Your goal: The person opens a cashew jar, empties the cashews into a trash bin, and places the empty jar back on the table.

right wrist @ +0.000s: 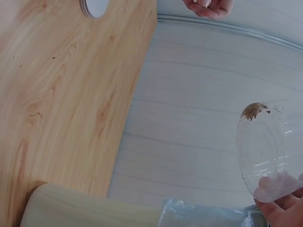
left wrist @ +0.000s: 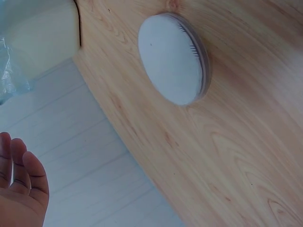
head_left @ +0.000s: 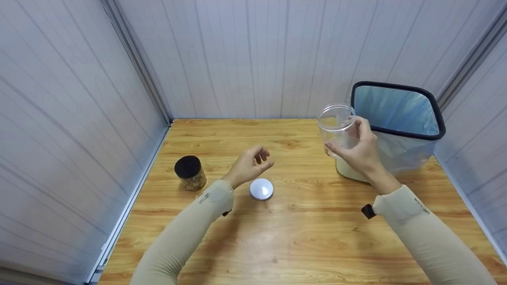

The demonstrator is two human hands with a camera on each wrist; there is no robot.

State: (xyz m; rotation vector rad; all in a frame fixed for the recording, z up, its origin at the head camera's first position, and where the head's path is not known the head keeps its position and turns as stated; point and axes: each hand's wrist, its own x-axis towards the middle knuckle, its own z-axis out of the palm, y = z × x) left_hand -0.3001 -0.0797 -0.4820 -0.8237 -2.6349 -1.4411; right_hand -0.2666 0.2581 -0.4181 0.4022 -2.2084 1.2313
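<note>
My right hand [head_left: 362,152] grips a clear plastic jar [head_left: 334,134] without a lid, held up beside the bin's left rim. In the right wrist view, brown crumbs cling to one side of the bottom of the jar [right wrist: 262,142]. My left hand [head_left: 249,164] hovers over the table, fingers loosely bent and holding nothing. Just below it lies a round white lid [head_left: 261,189], which the left wrist view shows as a flat white disc [left wrist: 173,59]. Left of that hand stands a black-lidded jar [head_left: 191,173] with light brown contents.
A bin [head_left: 408,146] with a black rim and a bluish plastic liner stands at the table's right. The wooden table [head_left: 301,237] meets white panel walls [head_left: 261,59] at the back and sides.
</note>
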